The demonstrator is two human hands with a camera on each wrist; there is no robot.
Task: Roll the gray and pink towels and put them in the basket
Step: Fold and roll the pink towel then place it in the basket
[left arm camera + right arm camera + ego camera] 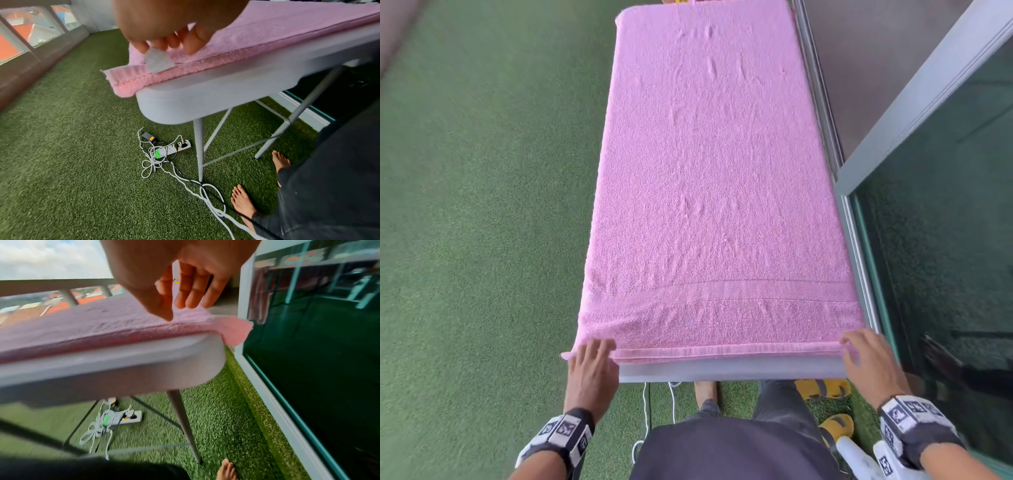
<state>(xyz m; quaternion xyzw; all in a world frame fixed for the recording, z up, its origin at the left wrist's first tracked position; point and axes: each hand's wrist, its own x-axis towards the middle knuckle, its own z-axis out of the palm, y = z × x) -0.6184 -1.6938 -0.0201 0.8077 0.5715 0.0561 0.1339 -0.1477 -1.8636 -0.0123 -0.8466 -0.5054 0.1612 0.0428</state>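
Observation:
A pink towel (709, 171) lies spread flat along the whole grey table (722, 371), and its near hem runs along the front edge. My left hand (592, 356) rests on the near left corner with its fingers fairly straight. In the left wrist view the fingertips (141, 46) touch a small grey label (158, 62) on the pink towel (267, 32). My right hand (859, 349) is at the near right corner, fingers loosely bent. In the right wrist view the right hand (185, 301) sits just over the towel (92, 324) and grips nothing. No gray towel or basket is in view.
A glass sliding door (945, 240) and its metal track run close along the table's right side. Green turf (482, 205) covers the floor. A power strip with tangled cables (172, 148) lies under the table by its legs. Yellow slippers (822, 389) lie near my bare feet (244, 201).

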